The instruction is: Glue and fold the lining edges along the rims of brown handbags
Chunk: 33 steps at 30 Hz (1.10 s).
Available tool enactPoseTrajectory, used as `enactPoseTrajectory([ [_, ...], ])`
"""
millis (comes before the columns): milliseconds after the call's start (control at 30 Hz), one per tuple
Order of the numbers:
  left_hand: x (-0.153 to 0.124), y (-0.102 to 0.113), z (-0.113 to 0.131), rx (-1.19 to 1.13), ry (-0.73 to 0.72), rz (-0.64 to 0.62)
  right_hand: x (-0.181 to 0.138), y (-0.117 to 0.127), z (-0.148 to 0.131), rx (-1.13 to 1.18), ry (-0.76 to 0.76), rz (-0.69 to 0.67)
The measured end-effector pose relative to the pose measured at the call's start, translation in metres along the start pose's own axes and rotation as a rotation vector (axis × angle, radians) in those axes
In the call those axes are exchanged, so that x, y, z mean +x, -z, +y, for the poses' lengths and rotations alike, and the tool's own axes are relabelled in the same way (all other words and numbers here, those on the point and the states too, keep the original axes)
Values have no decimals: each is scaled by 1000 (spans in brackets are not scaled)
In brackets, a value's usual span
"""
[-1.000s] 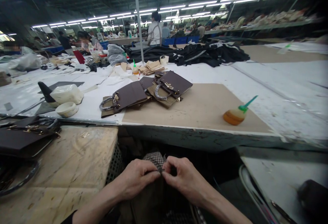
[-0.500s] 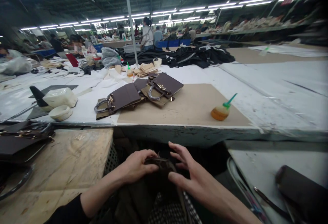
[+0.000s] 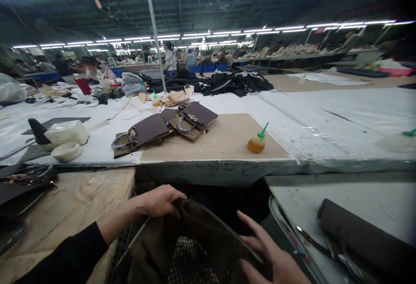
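Brown bag (image 3: 208, 227) sits open-mouthed at 6 o'clock, below the table (image 3: 221, 170) edge. Left hand (image 3: 159, 200) is clamped on its rim at 11 o'clock. Right hand (image 3: 271, 256) lies with fingers spread against its side at 4 o'clock. The hands are well apart. Checked fabric (image 3: 188, 260) shows inside the bag. Orange bottle (image 3: 256, 144) stands at 1 o'clock, with any label too small to read.

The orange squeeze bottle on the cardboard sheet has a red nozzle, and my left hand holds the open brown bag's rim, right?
No: the head view shows a green nozzle on the orange squeeze bottle. It does sit on the cardboard sheet, and the left hand holds the rim of the open brown bag.
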State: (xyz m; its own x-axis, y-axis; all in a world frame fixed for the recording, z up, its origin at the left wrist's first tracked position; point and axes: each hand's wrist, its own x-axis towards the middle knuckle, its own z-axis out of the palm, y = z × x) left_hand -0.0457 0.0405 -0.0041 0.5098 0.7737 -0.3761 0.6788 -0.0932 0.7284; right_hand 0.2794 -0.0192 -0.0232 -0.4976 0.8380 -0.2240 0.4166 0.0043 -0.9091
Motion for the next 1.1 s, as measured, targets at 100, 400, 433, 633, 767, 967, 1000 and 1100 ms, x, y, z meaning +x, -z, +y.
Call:
enactPoseTrajectory([
  [100,-15,16,1,-67,43,-203,8,28,-12,168,-45,-153],
  [400,-23,-27,-13,-290,48,-110,41,3,26,297,-34,-199],
  [433,-24,-28,-12,-303,49,-67,43,2,26,287,-44,-188],
  [633,-19,-23,-5,-226,66,16,48,1,21,275,-131,-126],
  [767,-16,-24,-8,-204,58,14,43,0,19,272,-176,-98],
  [967,-14,-23,-11,-280,-62,-18,32,4,20,203,-173,-146],
  [1000,-14,-23,-11,-316,-44,-35,32,5,20,184,-178,-151],
  [1100,-13,-22,-10,-397,24,-85,32,6,17,162,-193,-173],
])
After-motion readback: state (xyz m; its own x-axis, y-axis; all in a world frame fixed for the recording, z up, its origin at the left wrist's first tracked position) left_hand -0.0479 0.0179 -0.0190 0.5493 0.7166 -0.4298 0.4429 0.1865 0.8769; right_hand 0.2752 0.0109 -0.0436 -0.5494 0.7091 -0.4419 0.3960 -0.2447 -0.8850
